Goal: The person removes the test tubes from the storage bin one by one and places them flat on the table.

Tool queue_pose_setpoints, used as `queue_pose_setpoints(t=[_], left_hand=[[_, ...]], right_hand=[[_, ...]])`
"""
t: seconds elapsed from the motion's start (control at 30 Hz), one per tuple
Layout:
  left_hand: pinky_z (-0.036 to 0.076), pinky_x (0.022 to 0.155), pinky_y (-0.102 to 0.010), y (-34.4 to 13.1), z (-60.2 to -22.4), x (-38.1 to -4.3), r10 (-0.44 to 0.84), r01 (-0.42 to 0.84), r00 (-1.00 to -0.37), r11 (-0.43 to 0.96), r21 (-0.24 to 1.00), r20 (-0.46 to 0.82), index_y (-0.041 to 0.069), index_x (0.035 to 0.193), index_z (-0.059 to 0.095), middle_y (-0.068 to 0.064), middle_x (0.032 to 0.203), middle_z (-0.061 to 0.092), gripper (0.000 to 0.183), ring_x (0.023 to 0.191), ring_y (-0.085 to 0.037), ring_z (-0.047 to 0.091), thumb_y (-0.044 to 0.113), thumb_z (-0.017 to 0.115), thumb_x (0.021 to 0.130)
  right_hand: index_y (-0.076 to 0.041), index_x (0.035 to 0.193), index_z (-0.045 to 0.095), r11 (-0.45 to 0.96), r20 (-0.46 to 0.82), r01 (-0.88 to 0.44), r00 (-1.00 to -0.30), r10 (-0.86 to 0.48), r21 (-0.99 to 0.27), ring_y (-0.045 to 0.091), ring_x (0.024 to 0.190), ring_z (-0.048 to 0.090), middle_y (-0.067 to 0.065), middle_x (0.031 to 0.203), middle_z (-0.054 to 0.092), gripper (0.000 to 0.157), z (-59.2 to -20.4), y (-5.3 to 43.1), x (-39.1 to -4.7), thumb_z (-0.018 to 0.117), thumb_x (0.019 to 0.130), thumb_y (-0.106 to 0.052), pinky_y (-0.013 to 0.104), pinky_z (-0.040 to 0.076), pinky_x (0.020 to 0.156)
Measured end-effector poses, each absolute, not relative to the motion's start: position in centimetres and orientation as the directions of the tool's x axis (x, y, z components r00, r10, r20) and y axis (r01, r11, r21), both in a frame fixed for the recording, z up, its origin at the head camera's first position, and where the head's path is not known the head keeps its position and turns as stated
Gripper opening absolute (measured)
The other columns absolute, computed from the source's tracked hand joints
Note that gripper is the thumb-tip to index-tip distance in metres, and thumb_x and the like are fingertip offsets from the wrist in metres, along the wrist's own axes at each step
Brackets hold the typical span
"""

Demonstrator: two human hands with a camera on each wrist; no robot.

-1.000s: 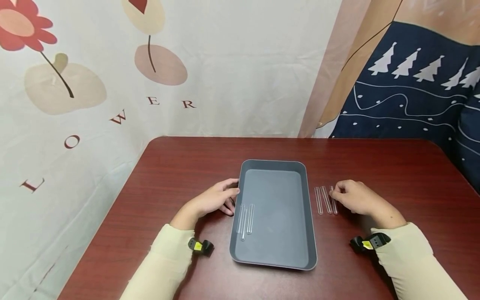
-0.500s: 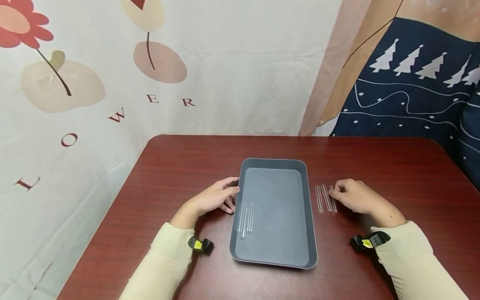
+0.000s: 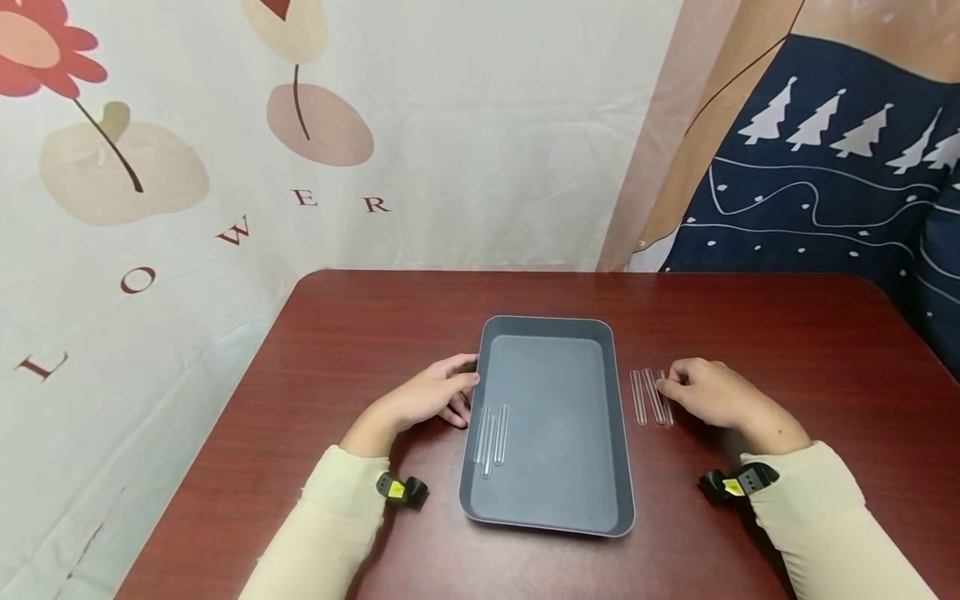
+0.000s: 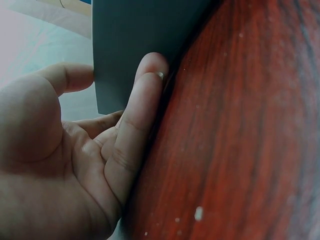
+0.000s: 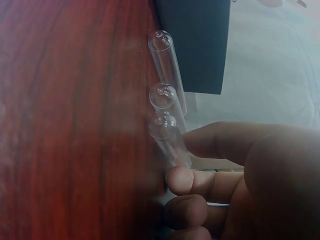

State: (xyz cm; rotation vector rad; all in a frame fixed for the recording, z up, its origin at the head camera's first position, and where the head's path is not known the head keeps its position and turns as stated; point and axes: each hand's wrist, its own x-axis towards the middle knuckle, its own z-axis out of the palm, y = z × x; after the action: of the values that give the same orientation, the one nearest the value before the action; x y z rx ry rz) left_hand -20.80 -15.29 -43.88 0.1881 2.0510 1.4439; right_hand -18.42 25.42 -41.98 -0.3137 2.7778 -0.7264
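Observation:
A grey rectangular tray (image 3: 562, 433) lies on the table, with three clear test tubes (image 3: 488, 442) side by side in its left part. My left hand (image 3: 431, 396) is at the tray's left side. In the left wrist view its thumb meets the rim and its extended fingers (image 4: 135, 115) lie against the outer wall. Right of the tray, three more clear test tubes lie on the tabletop in a row. My right hand (image 3: 708, 392) pinches the rightmost test tube (image 5: 169, 140) between thumb and forefinger, near its far end. The other two test tubes (image 3: 639, 398) lie just left of it.
The reddish-brown table (image 3: 360, 325) has rounded far corners. Behind it hangs a pale printed cloth (image 3: 487, 192), with a dark blue tree-patterned cloth (image 3: 810, 200) at the right. A black wrist camera (image 3: 738, 483) sits on the right sleeve.
The head view has shifted very slightly. Both hands, the tray and all the test tubes stay practically where they were.

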Motion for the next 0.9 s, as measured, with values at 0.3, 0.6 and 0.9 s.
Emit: queue_pose_setpoints(t=[0.3,0.6,0.9], left_hand=[[0.063,0.067,-0.035,-15.4,-44.0,-20.8,0.446,-0.224,-0.802,0.392,0.892,-0.398,0.01,0.158,0.026,-0.015,0.098,0.066,0.062,0.067,-0.018,0.067,0.028,0.049,0.104],[0.063,0.067,-0.035,-15.2,-43.9,-20.7,0.438,-0.231,-0.804,0.392,0.89,-0.402,0.013,0.157,0.028,-0.015,0.1,0.066,0.06,0.067,-0.019,0.067,0.029,0.05,0.103],[0.063,0.067,-0.035,-15.3,-43.9,-20.7,0.44,-0.227,-0.805,0.393,0.891,-0.399,0.012,0.157,0.028,-0.016,0.101,0.067,0.061,0.067,-0.019,0.067,0.029,0.05,0.103]], right_hand=[[-0.012,0.073,0.054,0.847,-0.219,-0.114,-0.94,-0.261,-0.519,0.015,0.054,0.043,-0.001,0.06,0.043,0.035,-41.9,25.5,-18.4,0.056,0.101,-0.032,0.029,0.036,0.05],[-0.009,0.077,0.055,0.824,-0.262,-0.068,-0.931,-0.255,-0.562,0.016,0.046,0.046,-0.002,0.055,0.042,0.034,-41.4,25.6,-18.3,0.055,0.102,-0.032,0.031,0.043,0.046],[-0.007,0.081,0.057,0.785,-0.193,-0.083,-0.949,-0.251,-0.614,0.017,0.045,0.047,0.0,0.056,0.045,0.031,-40.8,25.5,-18.3,0.056,0.102,-0.029,0.031,0.043,0.045]])
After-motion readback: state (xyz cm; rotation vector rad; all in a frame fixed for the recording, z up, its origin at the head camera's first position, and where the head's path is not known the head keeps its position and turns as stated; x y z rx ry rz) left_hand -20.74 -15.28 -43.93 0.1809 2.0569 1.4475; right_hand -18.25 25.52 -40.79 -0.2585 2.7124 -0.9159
